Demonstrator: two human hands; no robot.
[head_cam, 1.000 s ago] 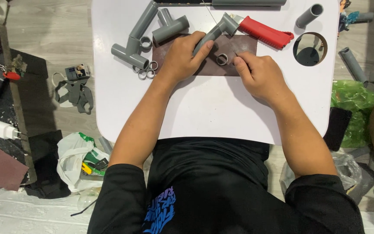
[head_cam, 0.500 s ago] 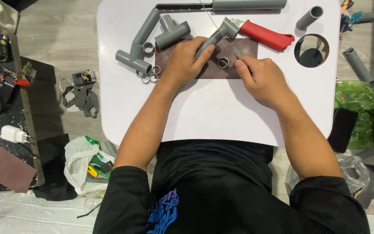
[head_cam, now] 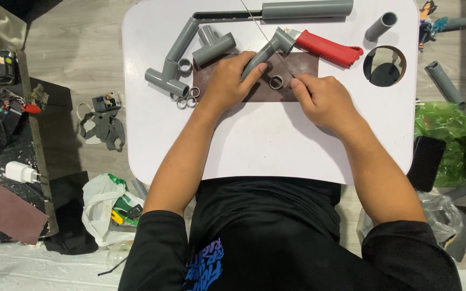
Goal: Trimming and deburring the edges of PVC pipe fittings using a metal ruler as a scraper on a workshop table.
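left hand (head_cam: 229, 83): closed round a grey pipe (head_cam: 257, 59), fingers wrapped, palm down on the sandpaper (head_cam: 303, 62)
pipe: short grey piece with elbow end, lies tilted across sandpaper, elbow end up-right by the saw (head_cam: 327, 49)
right hand (head_cam: 319, 97): fingers curled, tips pinched on something thin at sandpaper's lower edge; what exactly, cannot tell
ring (head_cam: 276, 82): 1 small grey ring flat on sandpaper, between both hands, just beside right fingertips
sandpaper: dark brown sheet, flat on white table (head_cam: 276, 156), upper middle
saw: red handle, just right of pipe's elbow end, thin blade runs down-left over sandpaper
T-joint (head_cam: 168, 73): grey pipes joined, left of left hand; 3 loose rings (head_cam: 186, 99) below it
long pipe (head_cam: 306, 9): top edge of table
short pipe (head_cam: 379, 26): top right, above round hole (head_cam: 384, 66) in table
floor left: charger (head_cam: 20, 172), brown sheet (head_cam: 13, 214), plastic bag (head_cam: 106, 207)
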